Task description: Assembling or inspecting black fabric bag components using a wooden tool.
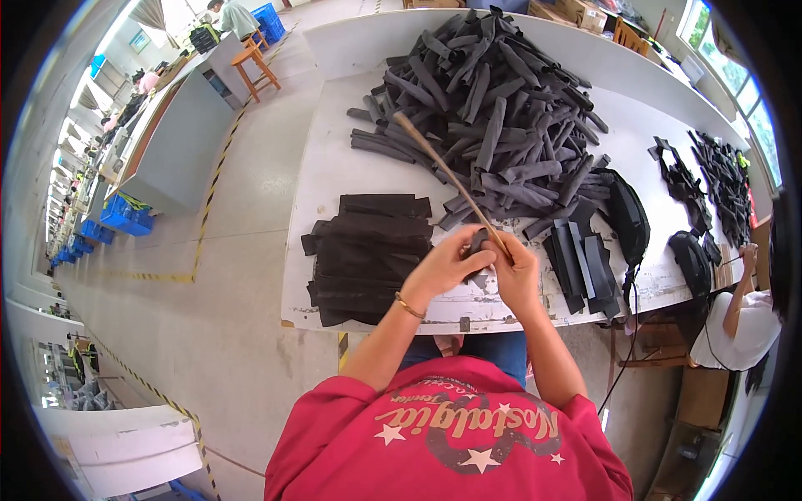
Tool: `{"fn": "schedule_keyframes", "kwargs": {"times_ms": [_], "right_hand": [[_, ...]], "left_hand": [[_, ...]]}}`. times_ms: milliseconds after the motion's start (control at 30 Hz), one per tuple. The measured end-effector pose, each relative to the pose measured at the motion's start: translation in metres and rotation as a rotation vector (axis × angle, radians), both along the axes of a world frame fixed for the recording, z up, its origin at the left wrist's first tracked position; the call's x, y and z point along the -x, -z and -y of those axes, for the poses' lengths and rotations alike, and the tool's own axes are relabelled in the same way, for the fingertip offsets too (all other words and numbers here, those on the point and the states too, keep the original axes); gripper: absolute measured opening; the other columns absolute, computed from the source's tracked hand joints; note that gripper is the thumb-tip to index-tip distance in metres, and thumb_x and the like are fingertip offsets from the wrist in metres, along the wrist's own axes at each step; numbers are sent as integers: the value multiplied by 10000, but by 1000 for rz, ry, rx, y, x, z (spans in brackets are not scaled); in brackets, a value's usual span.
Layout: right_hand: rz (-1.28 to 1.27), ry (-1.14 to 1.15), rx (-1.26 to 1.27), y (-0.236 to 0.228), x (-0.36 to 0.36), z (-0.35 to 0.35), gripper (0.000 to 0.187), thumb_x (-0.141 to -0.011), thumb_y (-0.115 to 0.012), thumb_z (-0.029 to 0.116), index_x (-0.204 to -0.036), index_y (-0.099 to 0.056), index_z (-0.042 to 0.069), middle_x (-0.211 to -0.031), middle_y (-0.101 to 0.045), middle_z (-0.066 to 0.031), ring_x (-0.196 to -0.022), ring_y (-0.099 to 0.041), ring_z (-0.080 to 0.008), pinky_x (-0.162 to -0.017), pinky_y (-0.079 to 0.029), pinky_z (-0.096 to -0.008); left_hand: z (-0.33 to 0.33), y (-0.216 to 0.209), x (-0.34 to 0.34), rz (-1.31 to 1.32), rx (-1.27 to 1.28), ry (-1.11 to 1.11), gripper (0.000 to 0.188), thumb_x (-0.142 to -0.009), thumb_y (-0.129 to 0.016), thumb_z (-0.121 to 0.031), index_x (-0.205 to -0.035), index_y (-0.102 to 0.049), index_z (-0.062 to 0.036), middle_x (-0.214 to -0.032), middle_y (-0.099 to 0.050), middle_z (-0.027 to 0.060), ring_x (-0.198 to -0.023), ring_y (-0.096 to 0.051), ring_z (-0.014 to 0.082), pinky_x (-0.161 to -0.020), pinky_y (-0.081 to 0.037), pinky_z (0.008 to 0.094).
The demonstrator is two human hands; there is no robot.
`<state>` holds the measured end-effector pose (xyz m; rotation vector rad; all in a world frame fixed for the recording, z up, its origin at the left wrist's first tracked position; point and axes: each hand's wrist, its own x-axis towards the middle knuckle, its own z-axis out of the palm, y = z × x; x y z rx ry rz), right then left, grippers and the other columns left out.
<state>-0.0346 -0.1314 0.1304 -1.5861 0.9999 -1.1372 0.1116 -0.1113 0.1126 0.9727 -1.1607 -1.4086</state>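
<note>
Close together above the front edge of the white table (535,316), my two hands work on a small dark fabric piece. My left hand (444,269) pinches this dark fabric piece (478,242) between thumb and fingers. My right hand (518,274) is closed around the lower end of a long thin wooden stick (447,171), which slants up and to the left. How far the fabric goes over the stick is hidden by my fingers. Beyond my hands rises a big heap of dark grey fabric tubes (493,108). To the left lies a flat stack of black fabric pieces (372,259).
Right of my hands lie several flat dark strips (581,263) and a rounded black item (628,219) with a cord. More dark pieces (723,179) lie at the far right, near a seated co-worker in white (739,330). A wooden stool (253,68) stands far left.
</note>
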Motion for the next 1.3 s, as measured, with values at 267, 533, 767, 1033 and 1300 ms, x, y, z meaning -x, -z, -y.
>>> {"fn": "schedule_keyframes", "kwargs": {"times_ms": [267, 533, 767, 1033, 1300], "right_hand": [[381, 375, -13, -31, 5, 56, 145, -943, -547, 156, -924, -603, 24, -632, -434, 67, -511, -331, -4, -452, -254, -182], [415, -112, -314, -36, 24, 55, 187, -943, -546, 192, -803, -510, 72, -547, -342, 77, -440, -291, -23, -411, -195, -208], [222, -266, -303, -15, 7, 27, 151, -933, -571, 173, -946, -577, 23, -613, -404, 84, -501, -316, 2, -438, -233, -181], [156, 30, -26, -14, -3, 67, 131, -936, -508, 123, -835, -552, 51, -625, -426, 72, -495, -362, -11, -437, -277, -186], [-12, 403, 44, -30, 47, 178, 247, -963, -503, 229, -1066, -558, 11, -609, -410, 43, -493, -351, -44, -434, -277, -219]], "left_hand": [[-61, 25, 65, 15, -182, 56, 286, -976, -390, -224, -773, -468, -38, -563, -461, 16, -475, -460, 85, -466, -440, 253], [-32, -21, 21, -5, 275, -508, 167, -958, -493, -176, -983, -543, -19, -767, -549, 22, -675, -498, 78, -599, -405, 228], [14, -20, 1, -183, 132, -334, 137, -921, -575, -147, -971, -602, -22, -822, -561, -66, -751, -458, -12, -628, -354, 148], [-14, -2, 29, -59, -262, 31, 184, -950, -515, -194, -959, -562, -17, -616, -495, -25, -555, -439, 42, -494, -359, 219], [26, -17, -63, 546, 4, -339, 174, -897, -577, -182, -927, -663, -34, -611, -581, 24, -534, -517, 63, -508, -430, 248]]}}
